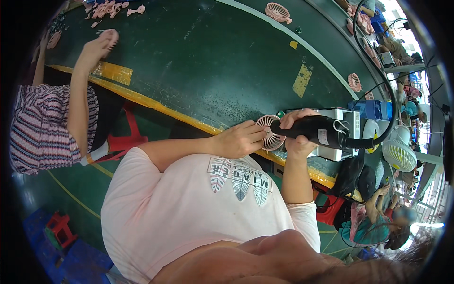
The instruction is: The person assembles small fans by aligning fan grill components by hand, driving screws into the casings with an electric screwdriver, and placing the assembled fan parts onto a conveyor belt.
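My left hand (pixel 240 139) is closed on the edge of a round pink fan housing (pixel 273 140) with a slatted grille, held up near the table's front edge. In my right hand (pixel 300 135) is a black corded electric screwdriver (pixel 316 131), with the fingers wrapped round its body. It lies nearly level, and its nose meets the middle of the fan housing; the bit itself is too small to make out. A small green part (pixel 281 114) shows just behind the housing.
A white metal stand (pixel 351 124) and a blue container (pixel 371 109) are beside my right hand. The screwdriver's thick black cable (pixel 393 106) arches up. Farther off lie a pink fan part (pixel 278 13) and a pile of pink pieces (pixel 108 10). At left, a co-worker's hand (pixel 97 49) holds another pink part.
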The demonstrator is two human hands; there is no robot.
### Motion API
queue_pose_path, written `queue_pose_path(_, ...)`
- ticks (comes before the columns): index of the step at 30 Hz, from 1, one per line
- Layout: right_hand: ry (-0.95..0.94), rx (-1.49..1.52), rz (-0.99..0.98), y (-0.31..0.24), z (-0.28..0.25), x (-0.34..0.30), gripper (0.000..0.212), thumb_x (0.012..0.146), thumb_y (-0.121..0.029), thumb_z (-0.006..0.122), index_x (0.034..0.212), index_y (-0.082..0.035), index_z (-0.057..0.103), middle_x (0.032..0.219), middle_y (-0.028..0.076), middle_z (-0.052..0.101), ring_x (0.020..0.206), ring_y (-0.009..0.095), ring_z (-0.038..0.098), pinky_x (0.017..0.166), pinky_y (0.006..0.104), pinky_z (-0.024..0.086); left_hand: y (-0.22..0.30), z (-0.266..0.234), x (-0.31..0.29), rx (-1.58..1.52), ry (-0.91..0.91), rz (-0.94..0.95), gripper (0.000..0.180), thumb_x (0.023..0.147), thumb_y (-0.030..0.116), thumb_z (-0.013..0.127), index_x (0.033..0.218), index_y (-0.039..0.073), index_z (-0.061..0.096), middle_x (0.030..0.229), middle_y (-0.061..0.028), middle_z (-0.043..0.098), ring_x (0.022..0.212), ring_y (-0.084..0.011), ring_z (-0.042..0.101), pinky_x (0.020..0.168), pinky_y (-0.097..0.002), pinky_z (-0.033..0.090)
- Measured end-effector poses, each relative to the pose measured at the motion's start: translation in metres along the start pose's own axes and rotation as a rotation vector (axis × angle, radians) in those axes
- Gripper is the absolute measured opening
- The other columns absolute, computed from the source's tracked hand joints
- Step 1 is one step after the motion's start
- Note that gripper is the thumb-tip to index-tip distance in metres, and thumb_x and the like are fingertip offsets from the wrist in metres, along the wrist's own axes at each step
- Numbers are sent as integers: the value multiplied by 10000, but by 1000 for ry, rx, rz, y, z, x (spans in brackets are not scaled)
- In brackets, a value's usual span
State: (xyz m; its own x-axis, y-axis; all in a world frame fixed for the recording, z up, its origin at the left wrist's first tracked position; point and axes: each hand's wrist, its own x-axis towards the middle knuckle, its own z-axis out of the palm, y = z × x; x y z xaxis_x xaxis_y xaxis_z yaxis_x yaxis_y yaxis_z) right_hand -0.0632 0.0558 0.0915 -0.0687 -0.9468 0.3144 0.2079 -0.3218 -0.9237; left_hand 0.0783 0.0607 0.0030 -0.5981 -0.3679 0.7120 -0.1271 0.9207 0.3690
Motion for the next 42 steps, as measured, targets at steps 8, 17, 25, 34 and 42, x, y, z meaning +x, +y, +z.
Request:
queue_pose_path(8, 42, -65, -56, -9, -17, -4, 695, 633, -580, 658, 1020, -42, 448, 623, 69, 494, 556, 200, 493, 573, 323, 414, -3, -3, -4, 7, -1, 43, 125, 611, 94, 564, 681, -4, 533, 890, -126, 561, 826, -224, 543, 713, -325, 430)
queue_pose_path(17, 36, 33, -204, -19, -22, -34, 712, 637, -511, 700, 1039, 14, 435, 625, 77, 515, 553, 190, 520, 571, 306, 445, -88, -102, 25, 770, 218, -627, 327, 663, 61, 562, 983, 30, 506, 1172, -196, 427, 1051, -354, 433, 877, -442, 354)
queue_pose_path(25, 6, -93, -259, -24, -30, -44, 692, 669, -573, 636, 1026, -19, 426, 627, 65, 493, 540, 182, 492, 540, 304, 420, -81, -115, -47, 963, 5, -1032, 356, 746, 213, 582, 1045, 30, 520, 1196, -139, 417, 1164, -288, 349, 929, -635, 211)
queue_pose_path(34, 79, -98, -529, -66, -49, -23, 642, 655, -478, 700, 983, 11, 444, 663, 107, 524, 593, 222, 533, 573, 329, 453, -7, -27, -14, 297, 56, -392, 117, 686, 151, 608, 711, 37, 605, 1029, -115, 507, 968, -275, 462, 788, -404, 361)
queue_pose_path(42, 197, -38, -265, -54, -45, -16, 633, 658, -576, 644, 968, -61, 446, 648, 37, 478, 583, 172, 475, 597, 304, 401, 11, 6, 10, 10, -84, -103, 205, 658, 177, 657, 744, 1, 595, 1044, -113, 498, 956, -238, 464, 772, -346, 379)
